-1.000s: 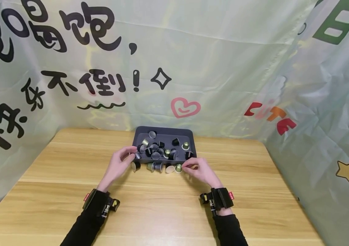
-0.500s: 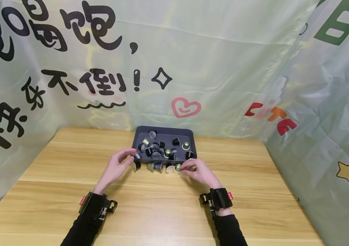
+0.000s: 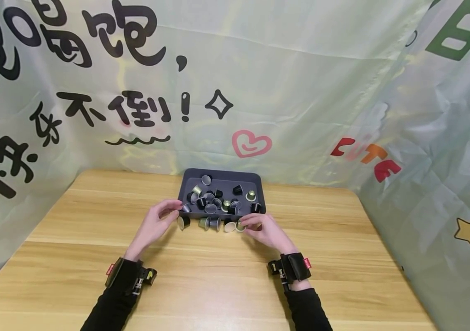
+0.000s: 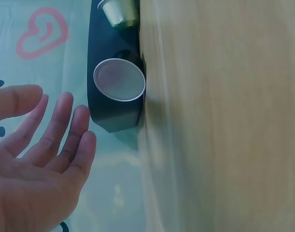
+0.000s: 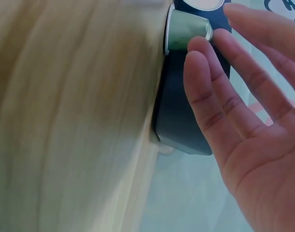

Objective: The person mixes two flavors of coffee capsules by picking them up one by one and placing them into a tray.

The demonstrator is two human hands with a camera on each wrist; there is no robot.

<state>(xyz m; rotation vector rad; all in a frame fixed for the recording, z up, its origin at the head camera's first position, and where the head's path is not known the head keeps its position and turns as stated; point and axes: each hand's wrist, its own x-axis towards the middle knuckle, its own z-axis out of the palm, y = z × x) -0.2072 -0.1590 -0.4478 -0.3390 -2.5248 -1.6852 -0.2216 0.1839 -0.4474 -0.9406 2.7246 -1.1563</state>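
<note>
A dark grey tray (image 3: 227, 178) holds several coffee capsules in black, grey and green. A row of capsules lies along its front edge on the table. My left hand (image 3: 154, 227) is at the tray's front left corner, fingers spread and relaxed with nothing between them. Nearest to it on the table is a black capsule (image 3: 184, 223), its pale lid (image 4: 119, 79) facing the left wrist camera. By the right end of the row, my right hand (image 3: 269, 232) has its loosely bent fingertips right at a green capsule (image 5: 187, 32), which stands lid down and is partly covered in the head view.
Between those two capsules lie a green capsule (image 3: 204, 224), a grey capsule (image 3: 215, 224) and a capsule with a pale lid (image 3: 229, 227). The wooden table (image 3: 214, 285) extends toward me. A printed cloth (image 3: 301, 92) hangs behind the tray.
My right hand has shifted slightly left, so its fingers now cover more of the green capsule. The left hand has drawn back slightly left. The capsules stay in place.
</note>
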